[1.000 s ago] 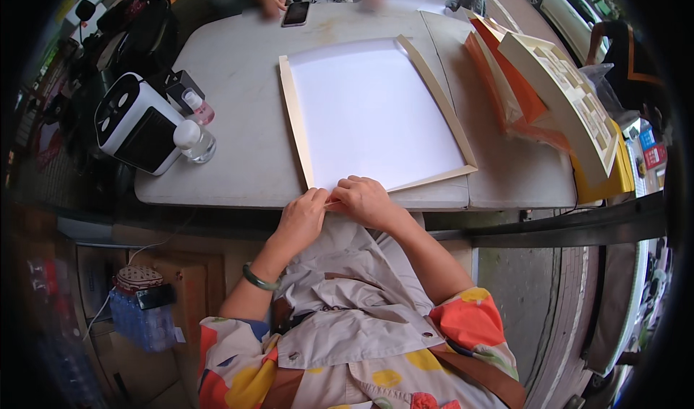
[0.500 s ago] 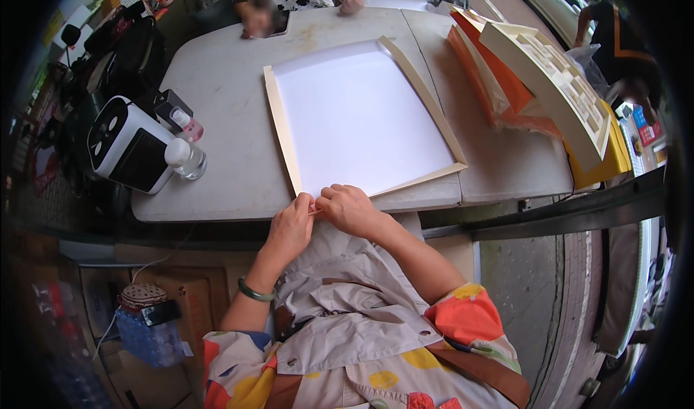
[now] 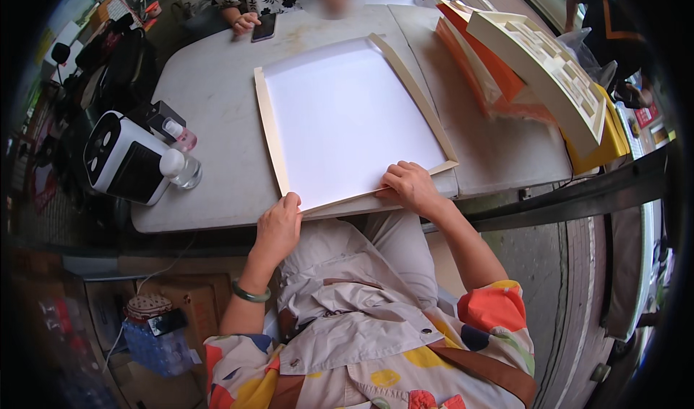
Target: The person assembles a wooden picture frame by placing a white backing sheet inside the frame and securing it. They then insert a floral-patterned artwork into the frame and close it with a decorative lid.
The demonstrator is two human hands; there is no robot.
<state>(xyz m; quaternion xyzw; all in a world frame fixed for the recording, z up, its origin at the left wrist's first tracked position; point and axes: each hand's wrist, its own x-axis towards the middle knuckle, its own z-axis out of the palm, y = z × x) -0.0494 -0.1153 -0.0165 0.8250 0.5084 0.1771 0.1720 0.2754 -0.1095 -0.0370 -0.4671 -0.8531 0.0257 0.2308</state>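
A large shallow card tray [image 3: 347, 112], white inside with folded cream sides, lies on the white table in front of me. My left hand [image 3: 279, 227] is closed at its near left corner, thumb and fingers pinching the edge. Further right, my right hand [image 3: 412, 186] grips the near side, fingers bent over its rim and thumb hidden from sight. Between the two hands the near side runs along the table's front edge. A green bangle [image 3: 251, 292] circles my left wrist.
At left on the table [image 3: 210, 105] stand a white and black appliance [image 3: 129, 159], a clear white-capped bottle [image 3: 181, 169] and a pink bottle [image 3: 181, 135]. A cream compartmented tray [image 3: 542, 62] leans over orange sheets [image 3: 486, 54] at right. Across, a person's hand [image 3: 246, 23] is beside a phone [image 3: 264, 27].
My right hand has left the near left corner and moved right along the near side. My left hand stays at the corner. The person opposite has drawn a hand off the phone.
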